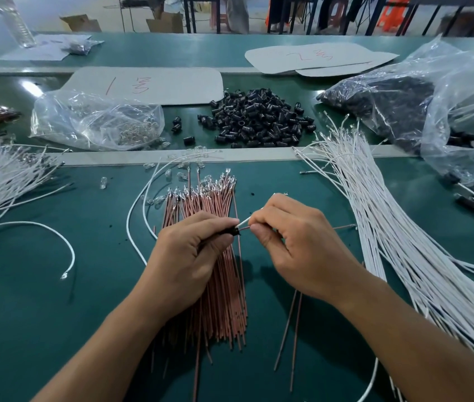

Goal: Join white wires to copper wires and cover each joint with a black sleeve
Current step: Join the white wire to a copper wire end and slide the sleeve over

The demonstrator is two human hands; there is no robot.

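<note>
Just above the copper wire bundle [224,300], the left hand [192,248] is gripping a black sleeve [230,231], while the right hand [293,242] is pinching a white wire [243,221] and a copper wire [344,226] at its mouth. Sleeving looks underway; next, I'd say, comes a straight, steady push.

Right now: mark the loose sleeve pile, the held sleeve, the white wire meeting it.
sleeve pile [259,120], head view, middle of the heap.
held sleeve [232,231], head view, its exposed black end.
white wire [243,222], head view, short stretch beside the sleeve.
</note>
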